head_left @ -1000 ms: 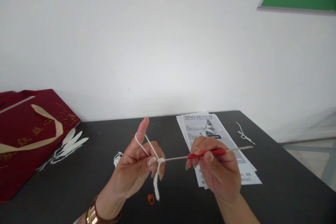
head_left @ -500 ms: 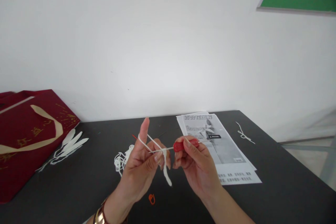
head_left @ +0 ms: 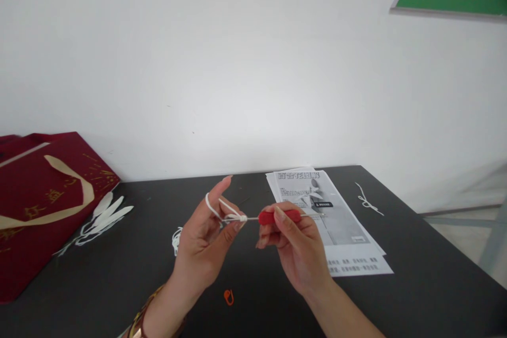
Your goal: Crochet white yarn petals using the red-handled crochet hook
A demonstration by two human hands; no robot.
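My right hand (head_left: 295, 237) is closed around the red handle of a crochet hook (head_left: 279, 216), whose metal shaft points left. At the hook's left end, white yarn (head_left: 241, 217) is looped on the shaft. My left hand (head_left: 202, 243) pinches that worked yarn between thumb and fingers, while its raised index finger carries a strand of the yarn. The small crocheted piece is mostly hidden behind the left fingers. Beneath the hands, an orange stitch marker (head_left: 228, 297) lies on the table. Part of a loose heap of white yarn (head_left: 176, 241) shows behind my left wrist.
On the black table (head_left: 150, 285), several white petal-shaped pieces (head_left: 106, 216) lie beside a dark red bag (head_left: 35, 227) at left. Printed sheets (head_left: 356, 243) lie behind my right hand. A knotted bit of white string (head_left: 368, 202) rests farther right. A white wall stands behind.
My left hand has tilted inward and its index finger leans further right. The crocheted strip that hung below the hook is now out of sight. The yarn loops sit tighter around the hook.
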